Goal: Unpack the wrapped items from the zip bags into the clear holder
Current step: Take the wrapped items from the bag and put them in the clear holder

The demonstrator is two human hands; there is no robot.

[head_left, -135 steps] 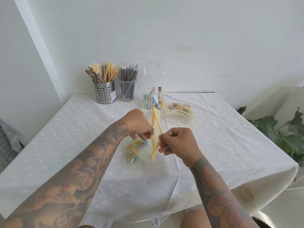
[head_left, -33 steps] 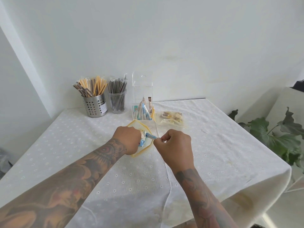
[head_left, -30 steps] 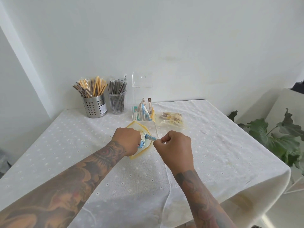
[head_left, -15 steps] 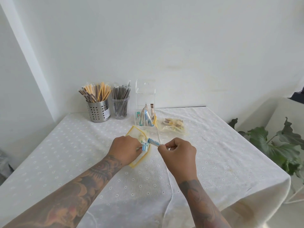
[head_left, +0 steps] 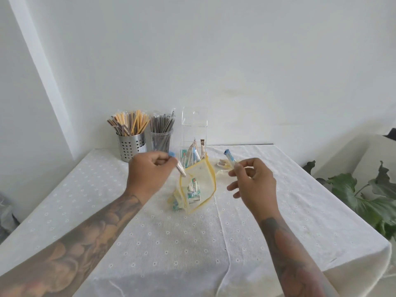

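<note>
A yellow-edged zip bag [head_left: 198, 185] stands open on the tablecloth between my hands, with several green-and-white wrapped items inside. My left hand [head_left: 147, 174] is closed around a wrapped item with a blue end [head_left: 174, 160], held just left of the bag's mouth. My right hand [head_left: 252, 183] pinches another blue-tipped wrapped item [head_left: 229, 157], raised to the right of the bag. The clear holder [head_left: 194, 133] stands behind the bag near the wall and has several wrapped items in its base. A second zip bag [head_left: 222, 165] lies behind my right hand, mostly hidden.
A perforated metal cup [head_left: 131, 144] of wrapped sticks and a clear cup [head_left: 161, 140] of dark ones stand left of the holder by the wall. A leafy plant [head_left: 368, 196] sits off the table's right edge. The white tablecloth [head_left: 192, 243] hangs over the front edge.
Both hands have lifted away from the bag's mouth and moved apart, each with a wrapped item. The bag now stands free on the table.
</note>
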